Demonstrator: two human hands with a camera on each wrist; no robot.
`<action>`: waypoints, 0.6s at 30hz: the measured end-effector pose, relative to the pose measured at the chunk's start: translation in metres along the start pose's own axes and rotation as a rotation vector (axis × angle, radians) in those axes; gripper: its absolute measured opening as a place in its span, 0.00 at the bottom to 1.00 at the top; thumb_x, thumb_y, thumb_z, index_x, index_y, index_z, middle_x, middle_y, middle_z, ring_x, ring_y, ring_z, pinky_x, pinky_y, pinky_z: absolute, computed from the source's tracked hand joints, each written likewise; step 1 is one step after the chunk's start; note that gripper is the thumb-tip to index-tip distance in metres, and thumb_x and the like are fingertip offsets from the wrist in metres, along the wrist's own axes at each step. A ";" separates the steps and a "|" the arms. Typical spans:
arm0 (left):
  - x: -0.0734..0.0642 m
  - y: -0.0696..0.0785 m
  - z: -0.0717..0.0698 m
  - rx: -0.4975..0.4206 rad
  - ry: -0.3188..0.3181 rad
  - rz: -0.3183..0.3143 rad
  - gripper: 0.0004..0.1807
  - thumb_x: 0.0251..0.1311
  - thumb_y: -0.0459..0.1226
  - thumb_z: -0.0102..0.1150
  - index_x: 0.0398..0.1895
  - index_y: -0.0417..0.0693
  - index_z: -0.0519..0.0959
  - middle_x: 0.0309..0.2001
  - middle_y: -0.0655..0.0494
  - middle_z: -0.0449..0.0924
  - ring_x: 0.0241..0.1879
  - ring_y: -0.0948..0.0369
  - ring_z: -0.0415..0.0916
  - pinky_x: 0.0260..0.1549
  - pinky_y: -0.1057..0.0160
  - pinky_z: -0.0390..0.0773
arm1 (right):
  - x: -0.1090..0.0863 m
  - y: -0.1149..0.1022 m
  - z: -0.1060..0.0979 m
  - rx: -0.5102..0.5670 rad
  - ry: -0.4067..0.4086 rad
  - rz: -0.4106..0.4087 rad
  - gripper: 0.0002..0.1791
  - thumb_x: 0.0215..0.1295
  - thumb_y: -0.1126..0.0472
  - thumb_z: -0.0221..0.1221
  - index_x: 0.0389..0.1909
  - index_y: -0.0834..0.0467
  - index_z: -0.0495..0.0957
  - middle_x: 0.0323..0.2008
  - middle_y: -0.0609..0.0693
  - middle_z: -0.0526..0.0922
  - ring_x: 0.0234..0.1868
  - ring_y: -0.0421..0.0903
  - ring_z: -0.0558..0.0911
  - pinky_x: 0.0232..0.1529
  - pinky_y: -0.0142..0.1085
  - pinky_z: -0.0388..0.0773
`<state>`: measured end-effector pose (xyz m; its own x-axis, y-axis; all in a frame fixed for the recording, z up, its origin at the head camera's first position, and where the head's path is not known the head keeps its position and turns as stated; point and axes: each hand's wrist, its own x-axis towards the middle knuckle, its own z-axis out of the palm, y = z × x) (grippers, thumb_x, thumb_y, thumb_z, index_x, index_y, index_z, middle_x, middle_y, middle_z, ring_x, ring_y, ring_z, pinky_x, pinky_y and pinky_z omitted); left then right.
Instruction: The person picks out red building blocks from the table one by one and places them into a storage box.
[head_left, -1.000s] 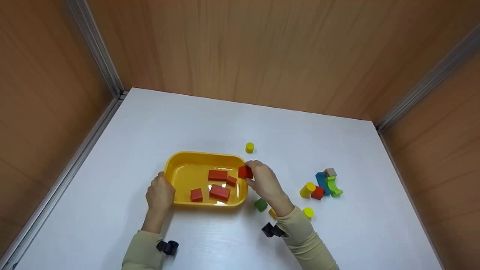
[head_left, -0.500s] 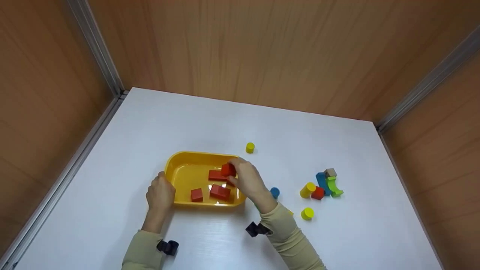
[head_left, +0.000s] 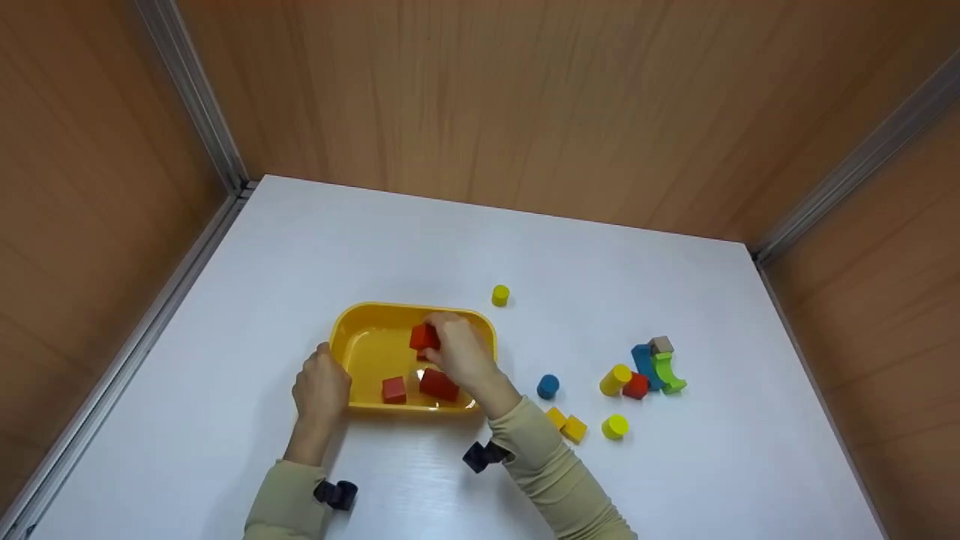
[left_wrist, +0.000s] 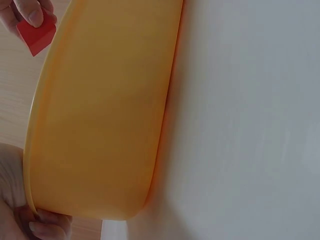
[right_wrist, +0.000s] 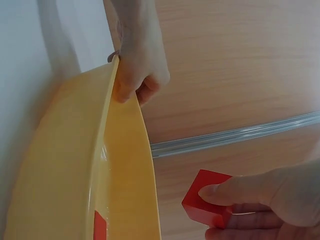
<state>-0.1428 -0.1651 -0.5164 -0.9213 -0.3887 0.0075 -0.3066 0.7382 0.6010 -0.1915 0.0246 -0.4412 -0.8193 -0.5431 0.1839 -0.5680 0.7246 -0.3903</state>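
Observation:
A yellow tray [head_left: 367,346] stands on the table, and my left hand [head_left: 321,384] grips its left rim. In the left wrist view, that hand's fingers [left_wrist: 50,227] curl round the rim. Over the tray, my right hand [head_left: 461,356] pinches a red block [head_left: 423,337] between thumb and fingers. The right wrist view shows the held block [right_wrist: 200,197] raised above the rim. Lower in the tray lie a small red block [head_left: 394,390] and a larger red block [head_left: 437,384]. Another red piece is mostly hidden under the right hand.
Right of the tray are a blue cylinder [head_left: 548,386], two orange-yellow blocks [head_left: 574,429] and a yellow cylinder [head_left: 615,427]. Farther right sits a cluster with a green arch [head_left: 666,373]. A small yellow cylinder [head_left: 500,295] stands behind the tray. Wooden walls [head_left: 480,97] enclose the table.
My right hand has carried the red block leftward from the tray's right rim to above its middle. The blue cylinder and orange-yellow blocks have come into sight. My left hand keeps its place.

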 end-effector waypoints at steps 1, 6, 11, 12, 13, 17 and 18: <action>0.000 0.000 -0.001 0.001 -0.001 -0.002 0.16 0.54 0.24 0.45 0.47 0.24 0.66 0.34 0.31 0.73 0.30 0.42 0.75 0.24 0.48 0.74 | 0.001 -0.002 0.001 0.005 -0.007 0.005 0.19 0.46 0.64 0.66 0.41 0.63 0.75 0.37 0.53 0.79 0.38 0.46 0.77 0.40 0.31 0.73; -0.001 0.000 -0.003 0.001 0.001 -0.001 0.17 0.53 0.24 0.45 0.47 0.25 0.66 0.34 0.32 0.73 0.29 0.41 0.75 0.24 0.48 0.74 | 0.007 -0.009 0.009 0.036 -0.051 0.046 0.18 0.48 0.65 0.65 0.42 0.63 0.74 0.38 0.53 0.78 0.37 0.45 0.77 0.40 0.30 0.73; -0.001 0.000 -0.004 0.006 -0.004 -0.003 0.17 0.53 0.25 0.46 0.48 0.24 0.65 0.34 0.32 0.73 0.30 0.41 0.75 0.25 0.48 0.74 | 0.013 -0.014 0.018 0.022 -0.079 0.068 0.17 0.49 0.64 0.64 0.42 0.62 0.74 0.38 0.53 0.77 0.37 0.44 0.76 0.39 0.30 0.73; -0.001 0.000 -0.004 0.007 -0.008 -0.005 0.18 0.53 0.25 0.46 0.48 0.24 0.65 0.35 0.32 0.73 0.30 0.41 0.75 0.25 0.48 0.74 | 0.015 -0.015 0.020 0.020 -0.084 0.072 0.17 0.50 0.64 0.64 0.42 0.62 0.74 0.37 0.52 0.77 0.36 0.44 0.76 0.39 0.30 0.73; -0.001 0.000 -0.004 0.008 -0.012 -0.007 0.18 0.53 0.25 0.46 0.48 0.24 0.65 0.35 0.32 0.73 0.31 0.41 0.75 0.26 0.48 0.74 | 0.016 -0.016 0.022 0.016 -0.089 0.074 0.17 0.50 0.63 0.64 0.42 0.61 0.74 0.37 0.52 0.77 0.36 0.44 0.76 0.39 0.30 0.73; -0.002 -0.001 -0.003 -0.004 0.004 0.013 0.18 0.52 0.24 0.46 0.47 0.24 0.66 0.34 0.31 0.73 0.29 0.41 0.75 0.24 0.48 0.74 | 0.020 -0.017 0.031 -0.041 -0.082 0.050 0.15 0.50 0.62 0.64 0.39 0.61 0.75 0.34 0.51 0.77 0.34 0.44 0.76 0.37 0.29 0.73; -0.002 -0.001 -0.002 -0.008 0.012 0.021 0.17 0.52 0.24 0.46 0.47 0.24 0.66 0.34 0.31 0.73 0.29 0.41 0.75 0.23 0.49 0.74 | 0.021 -0.017 0.033 -0.062 -0.073 0.036 0.14 0.49 0.62 0.64 0.37 0.60 0.75 0.33 0.51 0.77 0.33 0.44 0.76 0.36 0.30 0.74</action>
<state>-0.1402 -0.1663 -0.5154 -0.9245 -0.3801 0.0299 -0.2852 0.7415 0.6073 -0.1962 -0.0130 -0.4608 -0.8326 -0.5440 0.1040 -0.5440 0.7679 -0.3383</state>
